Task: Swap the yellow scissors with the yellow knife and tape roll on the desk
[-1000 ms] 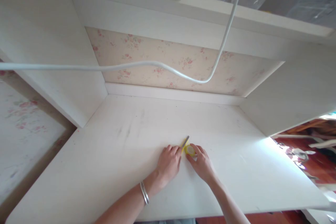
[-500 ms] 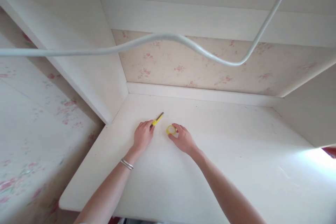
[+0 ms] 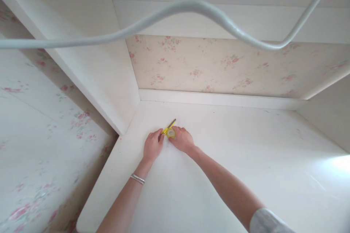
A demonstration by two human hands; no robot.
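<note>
My left hand (image 3: 153, 145) is closed on the dark end of a yellow utility knife (image 3: 166, 130), whose grey tip points away to the upper right. A small roll of tape (image 3: 171, 133) with a yellow rim is gripped at its right side by my right hand (image 3: 182, 139). The roll sits right beside the knife's yellow body; whether the two touch I cannot tell. Both hands are low over the white desktop (image 3: 218, 174). A silver bangle (image 3: 137, 178) circles my left wrist.
A pale cable or bar (image 3: 191, 6) crosses the upper view close to the camera. A white side panel (image 3: 95, 65) rises at the left of the desktop, and a low white ledge (image 3: 218, 98) runs along the back below floral wallpaper (image 3: 195, 65).
My right hand has brought the tape roll left, up against or close beside the knife. My left hand still holds the knife. The whole view has shifted slightly.
</note>
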